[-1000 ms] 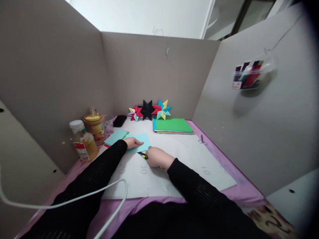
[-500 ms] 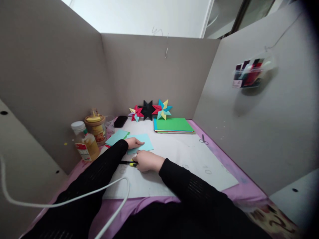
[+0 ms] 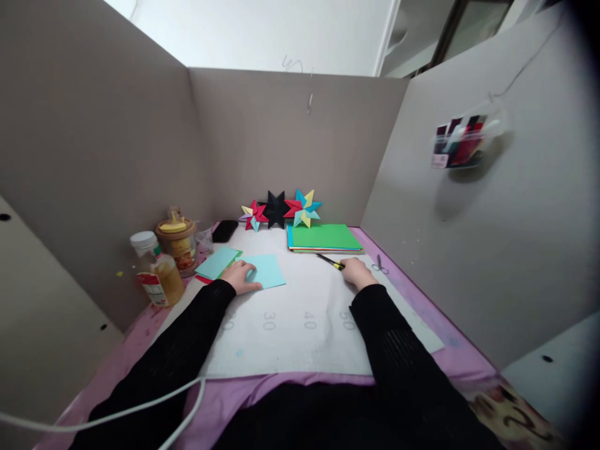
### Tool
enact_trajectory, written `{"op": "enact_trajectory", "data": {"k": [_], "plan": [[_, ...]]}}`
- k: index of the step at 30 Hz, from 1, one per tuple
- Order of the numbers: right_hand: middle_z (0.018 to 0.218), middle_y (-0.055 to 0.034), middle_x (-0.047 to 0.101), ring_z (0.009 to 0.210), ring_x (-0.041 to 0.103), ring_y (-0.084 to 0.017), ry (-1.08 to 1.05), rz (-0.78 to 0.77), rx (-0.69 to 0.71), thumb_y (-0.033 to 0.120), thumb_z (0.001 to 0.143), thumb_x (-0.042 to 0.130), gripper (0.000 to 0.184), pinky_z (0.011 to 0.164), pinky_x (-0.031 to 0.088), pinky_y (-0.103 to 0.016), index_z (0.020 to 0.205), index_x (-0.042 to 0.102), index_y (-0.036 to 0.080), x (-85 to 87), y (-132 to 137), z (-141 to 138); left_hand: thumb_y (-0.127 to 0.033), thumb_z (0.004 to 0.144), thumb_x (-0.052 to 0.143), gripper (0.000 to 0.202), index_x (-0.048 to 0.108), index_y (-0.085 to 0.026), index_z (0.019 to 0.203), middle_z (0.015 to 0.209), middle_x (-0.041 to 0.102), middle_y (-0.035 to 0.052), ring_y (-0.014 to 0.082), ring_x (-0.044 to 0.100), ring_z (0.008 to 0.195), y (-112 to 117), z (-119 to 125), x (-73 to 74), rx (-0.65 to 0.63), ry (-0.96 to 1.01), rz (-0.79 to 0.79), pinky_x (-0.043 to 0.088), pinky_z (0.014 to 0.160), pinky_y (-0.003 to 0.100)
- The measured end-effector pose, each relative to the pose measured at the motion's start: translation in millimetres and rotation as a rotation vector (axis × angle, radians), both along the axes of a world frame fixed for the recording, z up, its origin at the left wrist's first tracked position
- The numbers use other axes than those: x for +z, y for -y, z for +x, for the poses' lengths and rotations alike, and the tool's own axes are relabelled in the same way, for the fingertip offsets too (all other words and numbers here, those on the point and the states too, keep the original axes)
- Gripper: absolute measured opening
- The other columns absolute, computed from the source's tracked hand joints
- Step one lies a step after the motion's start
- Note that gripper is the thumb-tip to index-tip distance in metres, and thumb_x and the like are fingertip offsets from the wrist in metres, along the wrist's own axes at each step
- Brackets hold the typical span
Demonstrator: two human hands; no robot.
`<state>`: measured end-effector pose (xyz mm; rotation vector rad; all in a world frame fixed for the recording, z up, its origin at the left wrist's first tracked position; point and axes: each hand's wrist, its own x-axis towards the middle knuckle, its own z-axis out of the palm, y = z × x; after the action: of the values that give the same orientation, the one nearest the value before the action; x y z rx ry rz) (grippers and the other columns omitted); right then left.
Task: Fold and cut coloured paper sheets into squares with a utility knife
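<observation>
My left hand (image 3: 240,276) rests over the left edge of a light blue square of paper (image 3: 269,270), thumb and fingers apart. Just beside it, to the left, lies another light blue paper (image 3: 218,262) with green and red paper edges showing beneath. On the right side of the white sheet, my right hand (image 3: 357,272) is closed around the handle end of black-and-yellow scissors (image 3: 328,260), whose dark blades point away to the left. The fingers partly hide the handles.
Folded paper stars (image 3: 276,209) lean at the back wall behind a stack of coloured paper (image 3: 323,237). Small scissors (image 3: 379,265) lie right. A glue bottle (image 3: 159,275), a lidded jar (image 3: 177,244) and a black phone (image 3: 225,231) stand or lie left. A white cable (image 3: 117,412) crosses in front.
My right hand has carried the scissors from beside the blue paper over to the right. My left hand has pulled back slightly to the paper's left edge, its fingers spreading.
</observation>
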<state>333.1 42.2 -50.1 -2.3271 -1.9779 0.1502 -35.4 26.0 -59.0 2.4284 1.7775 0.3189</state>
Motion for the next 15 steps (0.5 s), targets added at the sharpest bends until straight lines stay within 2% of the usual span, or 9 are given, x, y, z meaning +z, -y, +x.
{"op": "enact_trajectory", "data": {"k": [2,4,7,9,12,15], "plan": [[0.114,-0.0193,0.053,0.101,0.051,-0.029,0.010,0.021,0.003,0.022,0.078,0.047,0.035,0.076,0.039,-0.036,0.110,0.060,0.017,-5.7,-1,-12,-0.066,0.053,0.064,0.079,0.053,-0.021,0.117,0.107,0.058,0.0115,0.0297,0.052,0.102,-1,-5,3.9,0.008,-0.022,-0.114,0.041,0.083,0.036],[0.118,-0.0187,0.050,0.107,0.047,-0.030,0.024,0.072,0.049,0.027,0.079,0.047,0.041,0.080,0.038,-0.040,0.118,0.054,0.018,-6.9,0,-27,-0.063,0.050,0.068,0.082,0.050,-0.021,0.118,0.106,0.060,0.0107,0.0273,0.056,0.097,-3,-10,6.0,0.002,-0.025,-0.216,0.043,0.079,0.033],[0.121,-0.0169,0.048,0.108,0.045,-0.029,0.043,0.132,0.107,0.032,0.080,0.047,0.045,0.085,0.036,-0.042,0.123,0.048,0.018,-6.1,3,-46,-0.057,0.048,0.071,0.078,0.053,-0.017,0.113,0.113,0.059,0.0131,0.0289,0.055,0.102,-7,-15,6.9,-0.003,-0.028,-0.270,0.042,0.084,0.033],[0.124,-0.0153,0.047,0.111,0.043,-0.029,0.028,0.172,0.167,0.033,0.080,0.048,0.046,0.088,0.035,-0.041,0.124,0.048,0.019,-6.7,6,-54,-0.052,0.052,0.070,0.066,0.057,-0.015,0.105,0.113,0.060,0.0134,0.0305,0.053,0.106,-9,-17,7.4,-0.016,0.008,-0.272,0.041,0.088,0.033],[0.125,-0.0134,0.047,0.114,0.041,-0.026,-0.116,0.256,0.335,0.031,0.081,0.050,0.046,0.095,0.031,-0.038,0.125,0.048,0.017,-10.3,10,-66,-0.051,0.064,0.059,0.047,0.059,-0.015,0.096,0.103,0.063,0.0090,0.0278,0.056,0.101,-12,-20,9.1,0.010,0.239,-0.230,0.044,0.084,0.032],[0.123,-0.0128,0.049,0.112,0.045,-0.019,-0.487,0.303,0.506,0.032,0.084,0.045,0.047,0.095,0.034,-0.032,0.128,0.046,0.013,-14.4,16,-85,-0.052,0.074,0.047,0.041,0.055,-0.017,0.093,0.087,0.062,0.0034,0.0209,0.059,0.082,-11,-18,12.1,0.005,0.549,-0.236,0.049,0.065,0.028]]}}
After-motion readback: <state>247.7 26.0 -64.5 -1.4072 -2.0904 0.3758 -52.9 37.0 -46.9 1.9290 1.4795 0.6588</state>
